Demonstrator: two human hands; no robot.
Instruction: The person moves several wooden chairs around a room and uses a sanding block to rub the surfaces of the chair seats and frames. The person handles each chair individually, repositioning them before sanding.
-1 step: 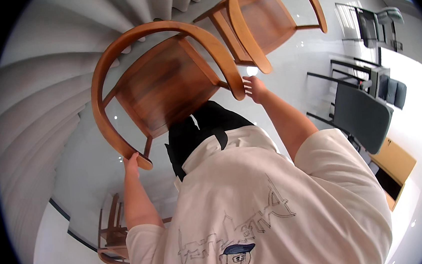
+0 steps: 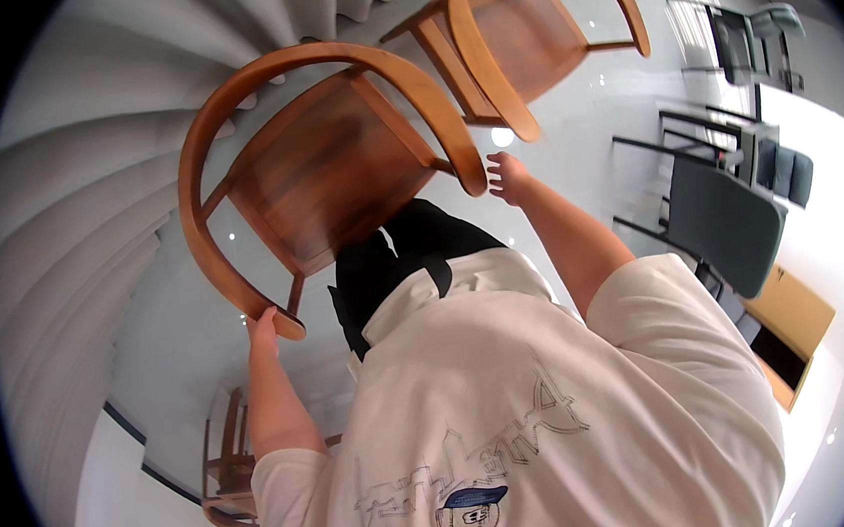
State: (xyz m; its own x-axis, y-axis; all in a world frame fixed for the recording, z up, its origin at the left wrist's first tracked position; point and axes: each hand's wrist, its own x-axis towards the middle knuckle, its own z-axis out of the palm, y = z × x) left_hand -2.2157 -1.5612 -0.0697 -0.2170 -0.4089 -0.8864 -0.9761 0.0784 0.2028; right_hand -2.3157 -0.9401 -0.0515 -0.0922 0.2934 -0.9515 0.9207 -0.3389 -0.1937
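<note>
A brown wooden chair [image 2: 319, 172] with a curved, wrap-around backrest stands right in front of my legs, its seat edge close to my black trousers. The end of its left armrest is in my left hand [image 2: 263, 328], the fingers closed around it. My right hand [image 2: 506, 178] is beside the tip of the right armrest, a small gap between them. Its fingers are spread and nothing is in them. Part of the left hand's fingers is hidden under the armrest.
Long grey curtains [image 2: 82, 168] hang along the left and far side. A second wooden chair [image 2: 522, 34] stands close beyond on the right. Another wooden chair [image 2: 227, 471] is at lower left. Dark chairs [image 2: 725, 222] and a light wooden cabinet [image 2: 798, 316] stand at right.
My right hand is slightly farther from the armrest tip. The view has shifted a little, and my left hand keeps its hold on the chair.
</note>
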